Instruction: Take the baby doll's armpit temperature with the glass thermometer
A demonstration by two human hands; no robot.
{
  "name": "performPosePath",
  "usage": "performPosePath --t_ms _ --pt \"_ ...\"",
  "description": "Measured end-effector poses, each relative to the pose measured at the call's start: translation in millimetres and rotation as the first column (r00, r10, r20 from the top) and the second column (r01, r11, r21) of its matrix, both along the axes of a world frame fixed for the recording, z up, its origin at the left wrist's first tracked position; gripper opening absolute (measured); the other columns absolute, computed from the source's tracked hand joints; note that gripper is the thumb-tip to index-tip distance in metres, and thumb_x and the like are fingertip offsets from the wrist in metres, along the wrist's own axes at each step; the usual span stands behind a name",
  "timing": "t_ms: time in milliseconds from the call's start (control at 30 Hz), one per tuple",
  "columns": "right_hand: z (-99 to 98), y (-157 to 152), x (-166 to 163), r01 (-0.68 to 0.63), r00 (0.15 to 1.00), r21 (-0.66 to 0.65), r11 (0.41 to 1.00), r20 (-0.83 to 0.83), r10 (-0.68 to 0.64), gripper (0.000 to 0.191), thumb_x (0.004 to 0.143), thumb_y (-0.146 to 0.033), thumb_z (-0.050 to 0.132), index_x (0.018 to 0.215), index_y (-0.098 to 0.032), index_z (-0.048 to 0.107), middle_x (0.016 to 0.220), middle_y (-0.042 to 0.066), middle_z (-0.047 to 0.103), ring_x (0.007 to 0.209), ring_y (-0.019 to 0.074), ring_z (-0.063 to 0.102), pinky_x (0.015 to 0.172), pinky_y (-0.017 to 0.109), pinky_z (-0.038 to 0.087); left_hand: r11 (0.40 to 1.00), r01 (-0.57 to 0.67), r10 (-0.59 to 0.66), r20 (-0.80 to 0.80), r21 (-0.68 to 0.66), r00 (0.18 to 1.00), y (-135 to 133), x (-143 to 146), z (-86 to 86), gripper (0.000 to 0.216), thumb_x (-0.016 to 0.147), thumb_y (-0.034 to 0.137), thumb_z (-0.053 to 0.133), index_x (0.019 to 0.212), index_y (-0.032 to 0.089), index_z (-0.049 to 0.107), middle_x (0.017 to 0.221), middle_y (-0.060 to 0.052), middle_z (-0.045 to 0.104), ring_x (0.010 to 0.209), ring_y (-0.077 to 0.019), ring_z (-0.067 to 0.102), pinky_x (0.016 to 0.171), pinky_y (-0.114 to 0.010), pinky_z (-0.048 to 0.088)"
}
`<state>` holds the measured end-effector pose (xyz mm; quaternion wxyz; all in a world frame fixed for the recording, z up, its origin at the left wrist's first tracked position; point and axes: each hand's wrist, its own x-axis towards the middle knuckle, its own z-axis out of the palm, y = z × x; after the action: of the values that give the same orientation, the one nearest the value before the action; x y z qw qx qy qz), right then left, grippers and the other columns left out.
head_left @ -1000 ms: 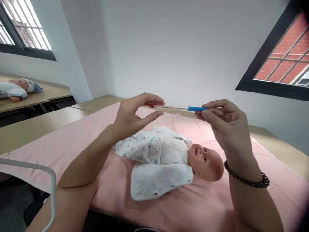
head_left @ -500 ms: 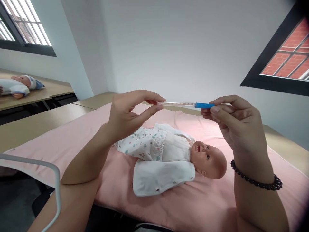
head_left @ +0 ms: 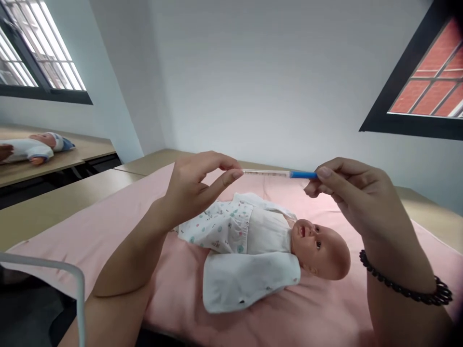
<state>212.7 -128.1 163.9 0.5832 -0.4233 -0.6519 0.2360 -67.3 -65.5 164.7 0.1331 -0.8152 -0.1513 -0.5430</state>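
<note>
Level in front of me is a thermometer [head_left: 266, 173] in a slim clear case with markings along it and a blue cap at its right end. My left hand [head_left: 202, 185] pinches the clear end between thumb and fingers. The blue cap [head_left: 303, 175] is gripped by my right hand [head_left: 356, 197], which wears a dark beaded bracelet on the wrist. Below both hands, a baby doll [head_left: 269, 231] lies on its back, head to the right. It wears a white top and patterned trousers, with one wide sleeve spread towards me.
A pink blanket [head_left: 119, 226] covers the table under the doll. A second doll [head_left: 39, 148] in a blue and white cap lies on another table at far left. A pale curved bar [head_left: 77, 289] stands at lower left. Behind are a wall and barred windows.
The whole scene sits slightly lower in view. Both hands still hold the thermometer case by its ends; my right wrist has shifted a little to the right.
</note>
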Motion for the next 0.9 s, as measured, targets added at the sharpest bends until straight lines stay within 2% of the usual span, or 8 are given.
performPosePath --t_ms 300,500,767,900 --pt "-2.9 6.0 2.9 0.037 0.997 -0.049 0.998 0.063 -0.034 0.026 0.086 -0.051 0.074 0.081 -0.026 0.075 0.073 0.003 0.069 0.074 0.0208 0.065 0.072 0.038 0.056 0.999 -0.007 0.005 -0.032 -0.045 0.999 2.9 1.2 0.4 0.024 0.099 0.026 0.059 0.076 0.020 0.067 0.071 0.001 0.073 0.068 -0.0111 0.069 0.062 -0.024 0.053" --pt "-1.8 -0.4 -4.5 0.083 0.995 -0.012 0.996 0.049 -0.082 0.013 0.084 -0.045 0.077 0.083 -0.032 0.076 0.077 0.004 0.066 0.076 0.0220 0.064 0.072 0.040 0.055 0.997 -0.046 0.043 -0.048 -0.066 0.998 1.0 1.3 0.4 0.031 0.101 0.035 0.055 0.075 0.023 0.068 0.070 0.001 0.073 0.069 -0.0127 0.069 0.062 -0.027 0.055" --pt "0.4 -0.2 -4.7 0.023 0.998 -0.007 1.000 0.050 -0.022 0.015 0.084 -0.037 0.079 0.088 -0.024 0.074 0.081 0.001 0.068 0.081 0.0152 0.064 0.076 0.028 0.057 0.996 -0.077 0.076 -0.027 -0.041 0.997 6.0 -1.3 0.6 0.020 0.097 0.037 0.060 0.083 0.028 0.071 0.075 0.002 0.074 0.070 -0.0145 0.068 0.062 -0.029 0.056" --pt "1.1 -2.0 -6.1 0.031 0.998 0.002 1.000 0.057 -0.031 0.014 0.084 -0.037 0.079 0.088 -0.024 0.075 0.081 0.002 0.067 0.081 0.0159 0.064 0.077 0.029 0.058 0.999 -0.045 0.044 -0.033 -0.023 0.999 6.7 -1.5 0.4 0.015 0.096 0.033 0.063 0.084 0.027 0.071 0.077 0.004 0.074 0.071 -0.0133 0.069 0.065 -0.027 0.056"
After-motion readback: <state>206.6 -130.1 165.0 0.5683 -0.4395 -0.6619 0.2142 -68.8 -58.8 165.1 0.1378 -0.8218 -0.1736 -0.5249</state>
